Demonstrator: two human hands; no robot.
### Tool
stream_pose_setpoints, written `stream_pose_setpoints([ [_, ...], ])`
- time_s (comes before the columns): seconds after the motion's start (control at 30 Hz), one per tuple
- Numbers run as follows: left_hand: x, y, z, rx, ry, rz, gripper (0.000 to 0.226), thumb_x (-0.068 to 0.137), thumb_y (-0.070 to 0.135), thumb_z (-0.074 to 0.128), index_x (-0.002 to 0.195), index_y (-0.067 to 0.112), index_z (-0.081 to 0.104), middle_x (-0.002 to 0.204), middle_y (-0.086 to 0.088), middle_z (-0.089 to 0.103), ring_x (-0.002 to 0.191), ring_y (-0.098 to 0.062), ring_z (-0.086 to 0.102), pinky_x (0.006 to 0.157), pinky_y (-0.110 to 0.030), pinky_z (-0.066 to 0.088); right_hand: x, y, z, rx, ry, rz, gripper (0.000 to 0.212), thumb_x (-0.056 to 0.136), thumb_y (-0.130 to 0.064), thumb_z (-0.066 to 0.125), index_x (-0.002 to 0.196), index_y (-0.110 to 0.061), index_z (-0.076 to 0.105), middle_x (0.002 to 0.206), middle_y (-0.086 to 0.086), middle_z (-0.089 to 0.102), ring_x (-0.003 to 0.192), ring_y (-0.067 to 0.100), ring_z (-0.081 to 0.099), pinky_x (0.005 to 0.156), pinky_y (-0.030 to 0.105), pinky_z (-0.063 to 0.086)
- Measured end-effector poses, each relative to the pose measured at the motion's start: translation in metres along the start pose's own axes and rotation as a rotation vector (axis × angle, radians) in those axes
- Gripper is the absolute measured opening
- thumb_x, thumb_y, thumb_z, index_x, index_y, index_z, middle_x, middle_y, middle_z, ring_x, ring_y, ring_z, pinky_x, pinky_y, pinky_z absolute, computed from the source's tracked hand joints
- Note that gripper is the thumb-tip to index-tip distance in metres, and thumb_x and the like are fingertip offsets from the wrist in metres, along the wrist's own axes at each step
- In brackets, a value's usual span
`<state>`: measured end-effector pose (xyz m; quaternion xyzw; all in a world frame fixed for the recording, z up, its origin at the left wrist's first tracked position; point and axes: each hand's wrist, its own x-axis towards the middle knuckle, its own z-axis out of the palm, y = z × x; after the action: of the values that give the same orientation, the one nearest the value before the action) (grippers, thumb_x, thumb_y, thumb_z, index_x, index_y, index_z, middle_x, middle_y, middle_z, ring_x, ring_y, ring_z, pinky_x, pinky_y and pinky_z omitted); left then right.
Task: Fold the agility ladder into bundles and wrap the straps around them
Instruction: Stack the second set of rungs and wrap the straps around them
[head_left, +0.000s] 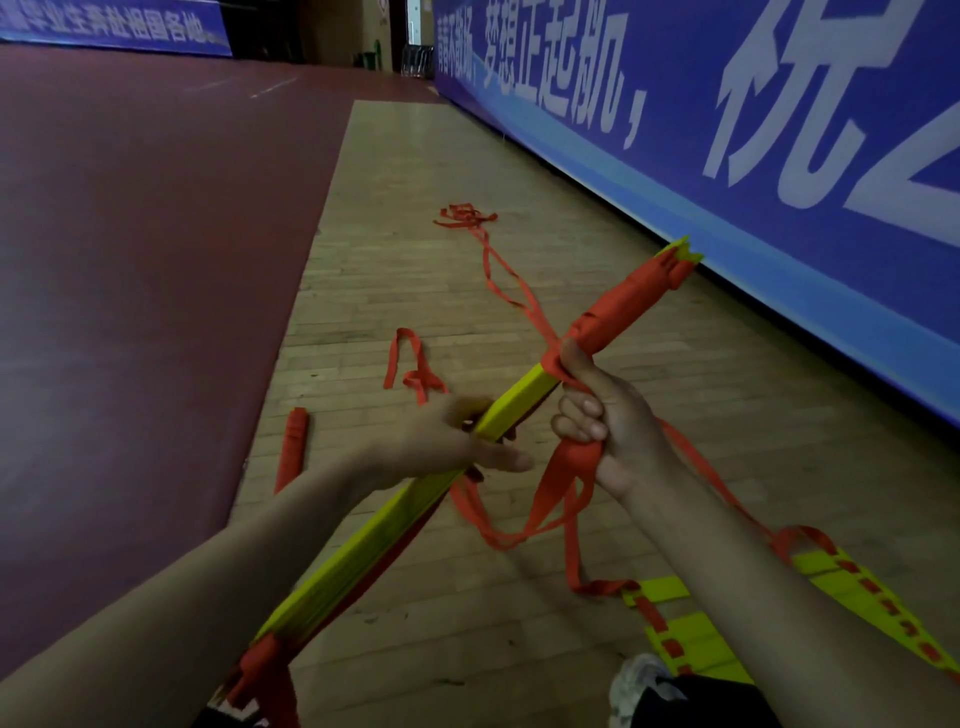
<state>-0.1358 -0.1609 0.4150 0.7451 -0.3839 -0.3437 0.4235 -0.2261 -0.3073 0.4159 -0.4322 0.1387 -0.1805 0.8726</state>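
Note:
A long bundle of yellow ladder rungs (363, 545) runs diagonally from bottom left to upper right, held above the floor. Its far half is wound in orange strap (623, 306). My left hand (441, 441) grips the bundle at its middle, thumb stretched out to the right. My right hand (597, 400) grips a bunch of orange strap beside the bundle, just below the wrapped part. Loose strap loops (519, 519) hang from that hand to the floor. More strap trails away toward a tangle (465, 215) farther off.
Unfolded yellow rungs with orange straps (727, 613) lie on the wooden floor at bottom right. A wrapped orange bundle (292, 447) lies left at the red mat's edge. A loose strap piece (410, 364) lies nearby. A blue banner wall (779, 156) borders the right.

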Motion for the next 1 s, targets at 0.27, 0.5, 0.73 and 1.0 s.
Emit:
stream_pose_setpoints([
  [0.27, 0.004, -0.005, 0.014, 0.121, 0.131, -0.086, 0.041, 0.076, 0.019, 0.080, 0.108, 0.010, 0.057, 0.082, 0.002, 0.056, 0.073, -0.008, 0.053, 0.066, -0.021, 0.045, 0.002, 0.003, -0.001, 0.028, 0.122, 0.038, 0.023, 0.086, -0.020, 0.063, 0.071, -0.012, 0.049, 0.038, -0.008, 0.030, 0.026, 0.003, 0.025, 0.031, 0.016, 0.021],
  [0.5, 0.006, -0.015, 0.019, 0.520, 0.325, 0.209, 0.024, 0.092, 0.015, 0.057, 0.108, 0.008, 0.041, 0.092, -0.011, 0.060, 0.081, -0.032, 0.061, 0.071, -0.049, 0.051, 0.004, 0.001, -0.001, -0.008, 0.179, 0.001, 0.024, 0.084, -0.020, 0.068, 0.069, -0.012, 0.050, 0.038, -0.007, 0.032, 0.026, 0.003, 0.026, 0.031, 0.016, 0.021],
  [0.73, 0.009, -0.019, 0.022, 0.719, 0.369, 0.195, 0.025, 0.097, 0.029, 0.049, 0.113, 0.011, 0.045, 0.094, -0.006, 0.057, 0.084, -0.032, 0.059, 0.073, -0.047, 0.051, 0.003, -0.002, -0.007, -0.276, 0.189, -0.048, 0.025, 0.089, -0.024, 0.066, 0.071, -0.010, 0.056, 0.045, -0.004, 0.043, 0.033, 0.005, 0.033, 0.035, 0.017, 0.025],
  [1.0, 0.007, -0.009, 0.010, 0.280, 0.265, 0.064, 0.020, 0.094, 0.015, 0.057, 0.109, 0.002, 0.053, 0.089, -0.011, 0.067, 0.068, -0.025, 0.065, 0.058, -0.038, 0.053, -0.005, 0.002, -0.013, -0.631, 0.058, -0.050, 0.015, 0.093, -0.018, 0.061, 0.094, -0.003, 0.062, 0.069, 0.005, 0.069, 0.052, 0.013, 0.063, 0.053, 0.024, 0.052],
])
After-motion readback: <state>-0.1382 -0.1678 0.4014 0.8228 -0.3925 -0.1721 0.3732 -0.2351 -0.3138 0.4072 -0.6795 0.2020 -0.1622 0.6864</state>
